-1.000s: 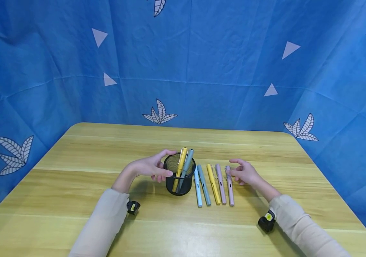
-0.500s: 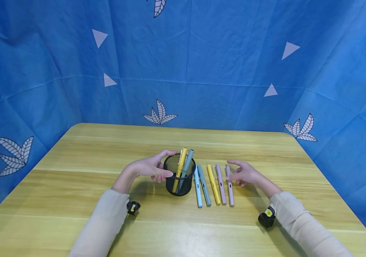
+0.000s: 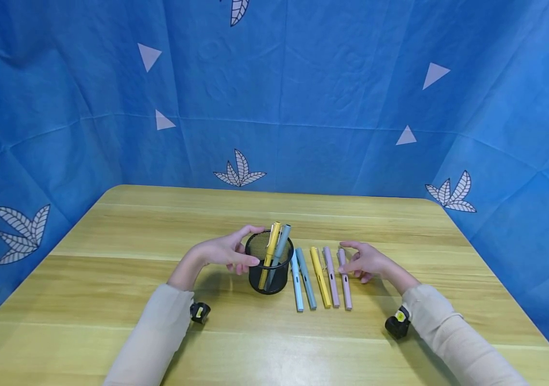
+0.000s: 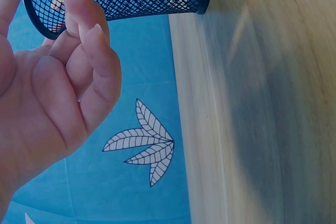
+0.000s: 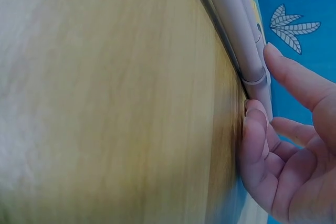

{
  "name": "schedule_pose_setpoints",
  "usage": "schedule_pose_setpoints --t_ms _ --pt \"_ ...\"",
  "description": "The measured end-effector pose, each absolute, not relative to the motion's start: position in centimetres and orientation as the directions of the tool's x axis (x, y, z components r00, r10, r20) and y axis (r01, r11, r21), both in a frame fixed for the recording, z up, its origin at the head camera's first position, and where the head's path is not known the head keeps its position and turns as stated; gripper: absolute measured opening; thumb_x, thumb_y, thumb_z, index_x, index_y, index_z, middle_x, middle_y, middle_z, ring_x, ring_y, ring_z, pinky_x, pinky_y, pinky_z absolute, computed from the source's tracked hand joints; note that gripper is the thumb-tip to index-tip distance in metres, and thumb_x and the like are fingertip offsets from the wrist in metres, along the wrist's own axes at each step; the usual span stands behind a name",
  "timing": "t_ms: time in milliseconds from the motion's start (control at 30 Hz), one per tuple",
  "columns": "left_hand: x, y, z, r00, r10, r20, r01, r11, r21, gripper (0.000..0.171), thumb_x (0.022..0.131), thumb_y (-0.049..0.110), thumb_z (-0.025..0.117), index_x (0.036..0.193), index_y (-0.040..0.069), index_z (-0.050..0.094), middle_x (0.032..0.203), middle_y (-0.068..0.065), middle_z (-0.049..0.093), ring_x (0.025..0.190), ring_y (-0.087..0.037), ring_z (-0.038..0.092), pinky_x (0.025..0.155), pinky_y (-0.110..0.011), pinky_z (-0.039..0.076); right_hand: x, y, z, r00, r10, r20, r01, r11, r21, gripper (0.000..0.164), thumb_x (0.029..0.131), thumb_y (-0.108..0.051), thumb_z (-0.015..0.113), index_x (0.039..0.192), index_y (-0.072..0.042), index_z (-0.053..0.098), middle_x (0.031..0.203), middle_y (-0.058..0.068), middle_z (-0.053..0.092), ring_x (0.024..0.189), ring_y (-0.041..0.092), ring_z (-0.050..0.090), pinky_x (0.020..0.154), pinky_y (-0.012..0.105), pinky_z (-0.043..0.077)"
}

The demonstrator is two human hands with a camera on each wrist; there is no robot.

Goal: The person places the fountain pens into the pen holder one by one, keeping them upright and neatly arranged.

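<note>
Mesh cup (image 3: pixel 281 276) in left fingers (image 3: pixel 247 259); right fingers (image 3: pixel 353 265) parted at lilac pen (image 3: pixel 346 289), grip unclear

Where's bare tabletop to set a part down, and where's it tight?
Bare yellowish wood tabletop: near side, between the cream left sleeve and cream right sleeve; far strip between the black mesh cup and blue patterned curtain; far right, beyond the right hand. Crowded: left hand gripping the cup, then the row of slim blue, yellow and lilac pens, up to the right hand.
</note>
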State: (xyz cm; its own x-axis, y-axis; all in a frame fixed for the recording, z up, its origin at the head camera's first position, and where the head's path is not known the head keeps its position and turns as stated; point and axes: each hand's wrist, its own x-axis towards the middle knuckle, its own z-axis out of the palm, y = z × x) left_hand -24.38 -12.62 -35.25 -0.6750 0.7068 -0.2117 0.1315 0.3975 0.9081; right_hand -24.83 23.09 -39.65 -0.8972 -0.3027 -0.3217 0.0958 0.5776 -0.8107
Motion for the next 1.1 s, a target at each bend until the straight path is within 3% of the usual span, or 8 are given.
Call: schedule_pose_setpoints --t_ms 300,600,900,1100 --pt "-24.4 -12.6 -34.8 -0.677 0.704 -0.213 0.137 0.405 0.904 0.074 0.085 0.024 0.063 0.141 0.022 0.014 0.077 -0.029 0.056 0.069 -0.047 0.050 0.053 -0.030 0.040 -25.1 22.8 -39.3 -0.894 -0.284 -0.347 0.113 0.606 -0.787 0.078 0.075 -0.010 0.072 0.139 -0.004 0.026 0.072 0.009 0.048 0.052 0.015 0.045 0.043 0.027 0.044" --pt "-24.4 -12.5 -35.0 -0.674 0.704 -0.224 0.116 0.400 0.909 0.075 0.084 0.024 0.063 0.141 0.021 0.015 0.073 -0.024 0.057 0.061 -0.034 0.053 0.051 -0.029 0.037 -25.1 22.7 -39.4 -0.885 -0.269 -0.379 0.141 0.622 -0.770 0.080 0.074 -0.011 0.073 0.139 -0.003 0.026 0.073 0.011 0.050 0.049 0.015 0.047 0.044 0.029 0.047" --pt "-24.3 -12.5 -35.2 -0.685 0.688 -0.240 0.115 0.428 0.896 0.076 0.083 0.027 0.064 0.141 0.023 0.015 0.075 -0.024 0.058 0.060 -0.024 0.056 0.054 -0.031 0.042 -24.9 22.5 -39.7 -0.881 -0.262 -0.394 0.199 0.551 -0.811 0.076 0.074 -0.002 0.071 0.136 0.001 0.027 0.075 0.017 0.053 0.049 0.017 0.055 0.049 0.033 0.051" --pt "-24.4 -12.5 -35.1 -0.684 0.695 -0.222 0.134 0.419 0.898 0.075 0.084 0.026 0.063 0.141 0.022 0.014 0.074 -0.022 0.058 0.061 -0.030 0.055 0.053 -0.031 0.042 -24.7 22.1 -39.4 -0.881 -0.272 -0.388 0.217 0.497 -0.840 0.073 0.075 0.006 0.067 0.135 0.003 0.025 0.073 0.018 0.055 0.050 0.017 0.056 0.051 0.033 0.051"
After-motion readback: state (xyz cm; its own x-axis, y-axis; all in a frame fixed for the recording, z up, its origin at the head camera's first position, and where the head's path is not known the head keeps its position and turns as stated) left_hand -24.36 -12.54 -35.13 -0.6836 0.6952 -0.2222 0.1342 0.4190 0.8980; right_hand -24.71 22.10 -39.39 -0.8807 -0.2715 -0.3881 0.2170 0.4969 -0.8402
